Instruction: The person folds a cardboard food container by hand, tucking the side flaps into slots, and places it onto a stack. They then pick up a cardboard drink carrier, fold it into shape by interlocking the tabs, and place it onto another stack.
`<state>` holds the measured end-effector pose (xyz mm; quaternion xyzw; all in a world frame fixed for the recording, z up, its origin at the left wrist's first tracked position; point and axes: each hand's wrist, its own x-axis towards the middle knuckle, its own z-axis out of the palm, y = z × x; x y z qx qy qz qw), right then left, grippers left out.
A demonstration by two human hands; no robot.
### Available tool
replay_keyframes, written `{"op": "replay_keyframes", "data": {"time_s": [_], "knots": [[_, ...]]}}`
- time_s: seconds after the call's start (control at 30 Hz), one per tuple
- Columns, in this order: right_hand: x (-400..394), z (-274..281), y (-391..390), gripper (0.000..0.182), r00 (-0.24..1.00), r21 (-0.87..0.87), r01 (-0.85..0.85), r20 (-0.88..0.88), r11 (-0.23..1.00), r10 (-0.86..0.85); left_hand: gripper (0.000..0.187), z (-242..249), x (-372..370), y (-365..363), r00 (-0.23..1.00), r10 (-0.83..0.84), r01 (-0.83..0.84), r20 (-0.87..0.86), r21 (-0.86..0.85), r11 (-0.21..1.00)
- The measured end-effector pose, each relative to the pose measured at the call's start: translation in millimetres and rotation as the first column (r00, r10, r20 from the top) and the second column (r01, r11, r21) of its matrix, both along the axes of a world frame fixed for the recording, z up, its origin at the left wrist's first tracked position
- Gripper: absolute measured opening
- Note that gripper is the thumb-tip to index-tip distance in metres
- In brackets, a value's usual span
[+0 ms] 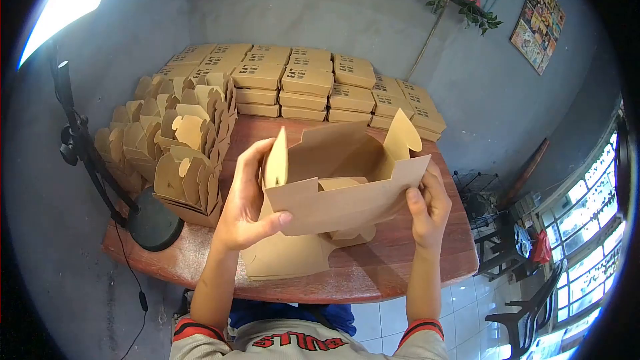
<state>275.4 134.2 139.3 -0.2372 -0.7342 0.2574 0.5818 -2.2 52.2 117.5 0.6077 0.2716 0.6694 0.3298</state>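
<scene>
Between my two hands is a brown cardboard box (pixel 353 203), raised above the table with its top flaps standing up and its inside showing. My left hand (pixel 248 203) grips its left end, the thumb on the near wall and the fingers behind the side flap. At the right end my right hand (pixel 429 205) holds the corner, thumb on the near wall. Below the box, flat cardboard blanks (pixel 287 253) lie on the table near its front edge, partly covered by the box.
Closed printed boxes (pixel 307 80) are stacked along the back of the wooden table (pixel 373 280). Open-topped boxes (pixel 190 173) stand in rows at the left, beside a black lamp base (pixel 155 220). A dark chair (pixel 530 307) is on the floor at right.
</scene>
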Motion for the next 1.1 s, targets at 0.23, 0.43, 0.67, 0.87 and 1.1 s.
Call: {"op": "replay_keyframes", "data": {"time_s": [0.23, 0.43, 0.67, 0.87, 1.1], "knots": [[7.7, -0.2, 1.5, 0.027, 0.995, -0.023, 0.072, -0.073, 0.997, -0.074, 0.101, -6.7, 11.3, 7.1, 0.989, 0.035, -0.049, 0.141, 0.100, 0.994], [-3.1, 18.4, -0.9, 0.029, 0.992, 0.118, 0.114, 0.048, 0.986, -0.121, 0.095, -6.3, 11.5, 6.9, 0.986, 0.031, -0.047, 0.165, 0.097, 0.994], [-9.0, 18.4, 7.0, 0.035, 0.973, 0.266, 0.091, 0.179, 0.960, -0.142, 0.085, -9.8, -0.9, 5.7, 0.988, 0.157, -0.157, 0.001, 0.039, 0.987], [-8.5, 20.2, 9.4, 0.034, 0.978, 0.271, 0.061, 0.174, 0.961, -0.111, 0.085, 1.7, 2.7, 2.0, 0.936, 0.314, -0.296, -0.158, 0.130, 0.946], [-4.3, 22.1, 12.4, 0.031, 0.993, 0.154, 0.001, 0.113, 0.988, -0.019, 0.101, -0.4, 9.4, 4.7, 0.948, 0.314, -0.307, -0.054, 0.101, 0.946]]}}
